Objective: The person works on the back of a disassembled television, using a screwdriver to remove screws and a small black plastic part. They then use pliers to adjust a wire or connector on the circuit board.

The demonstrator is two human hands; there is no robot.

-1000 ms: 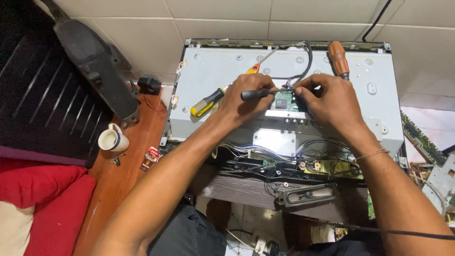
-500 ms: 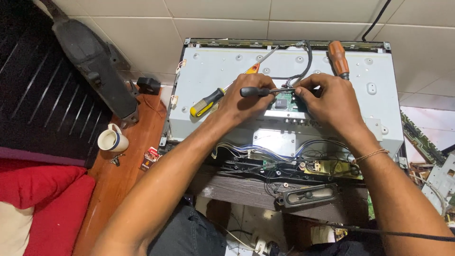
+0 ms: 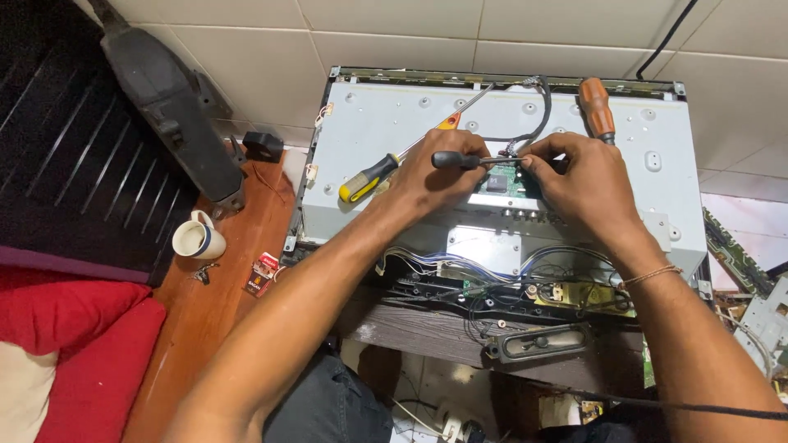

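Note:
A grey metal back panel of a flat screen set (image 3: 386, 123) lies on the floor in front of me. My left hand (image 3: 431, 176) is shut on a black-handled screwdriver (image 3: 455, 160), its shaft pointing right toward a green circuit board (image 3: 502, 180) at the panel's middle. My right hand (image 3: 574, 184) pinches at the screwdriver's tip, by the black cable (image 3: 533, 123); what its fingers hold is hidden. A yellow-and-black screwdriver (image 3: 369, 175) lies on the panel left of my left hand.
An orange-handled screwdriver (image 3: 597, 107) rests at the panel's upper right. Wires and a black speaker (image 3: 538, 340) sit at the near edge. On a wooden board at left stand a white cup (image 3: 195, 239), a small red box (image 3: 264, 272) and a black stand (image 3: 176, 107). Red cushion (image 3: 66, 344) lower left.

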